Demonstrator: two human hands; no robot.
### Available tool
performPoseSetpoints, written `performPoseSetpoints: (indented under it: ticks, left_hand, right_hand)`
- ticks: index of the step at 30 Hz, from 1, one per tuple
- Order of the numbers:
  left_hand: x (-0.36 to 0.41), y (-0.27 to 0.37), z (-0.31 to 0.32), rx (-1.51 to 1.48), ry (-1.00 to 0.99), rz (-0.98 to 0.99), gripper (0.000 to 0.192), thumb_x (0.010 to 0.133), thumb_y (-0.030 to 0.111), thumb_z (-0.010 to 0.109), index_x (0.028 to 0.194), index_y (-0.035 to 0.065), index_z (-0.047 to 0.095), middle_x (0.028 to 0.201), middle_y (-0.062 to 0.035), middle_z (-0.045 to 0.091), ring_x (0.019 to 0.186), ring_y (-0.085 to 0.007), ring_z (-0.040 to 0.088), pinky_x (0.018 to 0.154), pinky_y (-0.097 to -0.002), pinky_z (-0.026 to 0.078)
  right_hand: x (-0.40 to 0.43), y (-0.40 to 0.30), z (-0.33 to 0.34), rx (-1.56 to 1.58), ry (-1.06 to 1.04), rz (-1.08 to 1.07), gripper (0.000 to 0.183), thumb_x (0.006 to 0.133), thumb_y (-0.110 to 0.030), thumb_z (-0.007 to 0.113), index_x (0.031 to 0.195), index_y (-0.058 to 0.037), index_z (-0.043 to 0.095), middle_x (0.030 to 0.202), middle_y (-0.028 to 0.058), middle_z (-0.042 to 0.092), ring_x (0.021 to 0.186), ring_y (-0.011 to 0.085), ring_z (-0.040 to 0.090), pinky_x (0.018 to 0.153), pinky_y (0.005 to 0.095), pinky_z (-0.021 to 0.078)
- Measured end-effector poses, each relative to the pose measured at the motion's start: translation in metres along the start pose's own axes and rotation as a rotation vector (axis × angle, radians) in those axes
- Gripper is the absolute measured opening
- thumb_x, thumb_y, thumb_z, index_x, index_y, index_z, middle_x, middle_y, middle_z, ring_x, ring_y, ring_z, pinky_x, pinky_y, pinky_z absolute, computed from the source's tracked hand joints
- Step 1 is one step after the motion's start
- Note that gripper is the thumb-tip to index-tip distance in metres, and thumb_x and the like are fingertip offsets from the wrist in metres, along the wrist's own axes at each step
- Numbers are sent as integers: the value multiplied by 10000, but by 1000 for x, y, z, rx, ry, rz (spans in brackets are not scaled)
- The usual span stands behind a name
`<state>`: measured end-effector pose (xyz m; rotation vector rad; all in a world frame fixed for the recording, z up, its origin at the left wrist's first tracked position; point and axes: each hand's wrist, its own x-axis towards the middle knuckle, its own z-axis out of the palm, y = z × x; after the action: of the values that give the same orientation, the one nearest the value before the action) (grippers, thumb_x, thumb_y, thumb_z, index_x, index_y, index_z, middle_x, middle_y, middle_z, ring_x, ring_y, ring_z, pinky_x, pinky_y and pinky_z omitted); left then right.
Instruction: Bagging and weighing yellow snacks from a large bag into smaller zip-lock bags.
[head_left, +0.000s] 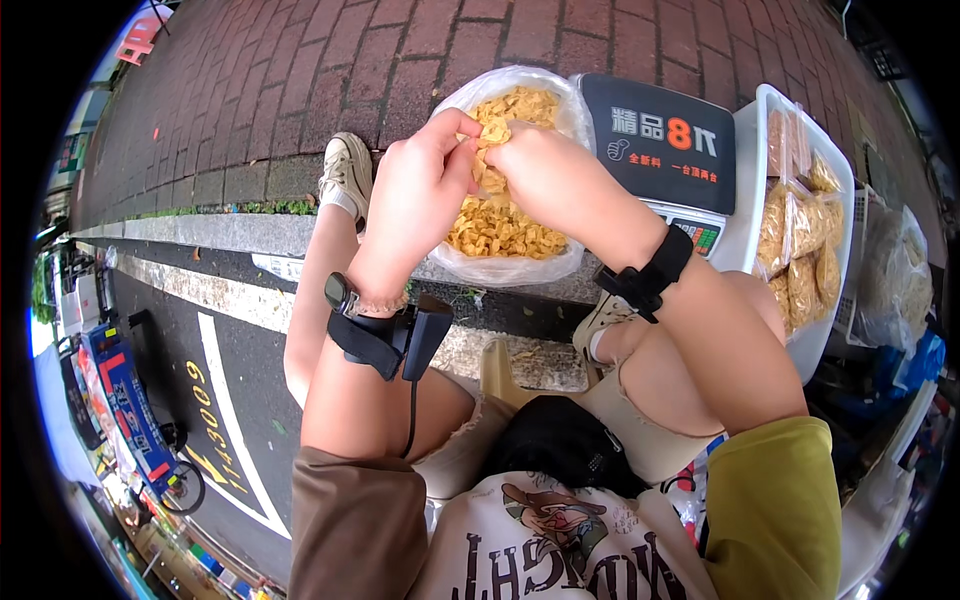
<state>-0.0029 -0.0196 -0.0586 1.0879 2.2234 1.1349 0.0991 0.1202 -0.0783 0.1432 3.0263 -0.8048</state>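
Note:
My left hand (431, 176) and my right hand (536, 161) meet over a clear plastic bag (517, 271) filled with small yellow, curled dried pieces (506, 232). Between my fingertips is a small yellow cluster (495, 133) of the same kind, touched by both hands. My left thumb and index finger are close together beside it; the fingers of my right hand curl around its near side, partly hidden. The bag stands with its mouth open and its rim folded outward. Black straps with small devices circle both wrists.
A black-topped digital scale (660, 142) adjoins the bag on the right. Beyond it, a white plastic tub (844, 176) holds several filled clear packets (806, 225). A tied plastic bag (892, 277) lies farther right. A kerb (225, 229) runs between brick paving and road; a cargo tricycle (131, 409) stands left.

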Motion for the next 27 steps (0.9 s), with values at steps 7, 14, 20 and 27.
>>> performPoseSetpoints:
  ticks: [7, 14, 20, 27]
  left_hand:
    - [17, -11, -7, -54, 150, -97, 137, 960, 110, 554, 1064, 34, 599, 684, -120, 689, 628, -220, 688, 594, -322, 501]
    - [18, -12, -10, -105, 159, -99, 175, 969, 130, 556, 1122, 58, 599, 699, -109, 696, 653, -202, 691, 612, -322, 503]
    - [20, -14, -12, -160, 172, -74, 198, 973, 121, 551, 1157, 81, 613, 730, -124, 699, 688, -187, 697, 630, -318, 513]
    - [19, -9, -15, -223, 156, -56, 212, 996, 35, 507, 1181, 49, 609, 763, 4, 643, 673, -30, 495, 602, -202, 399]
  right_hand:
    - [13, 4, -10, 256, 87, -106, 299, 874, -41, 525, 1161, 25, 579, 1109, 236, 615, 1044, 396, 613, 882, 448, 501]
    - [5, 7, -25, 268, 122, -62, 452, 854, -44, 518, 1296, 33, 462, 1213, 257, 546, 1118, 425, 561, 947, 454, 467]
    - [7, 10, -32, 258, 215, -224, 443, 819, -27, 545, 1252, 24, 466, 1166, 269, 571, 1074, 431, 577, 885, 459, 483]
    - [6, 1, -37, 375, 257, -129, 421, 823, -43, 566, 1228, -16, 450, 1090, 255, 601, 1023, 426, 598, 840, 467, 489]
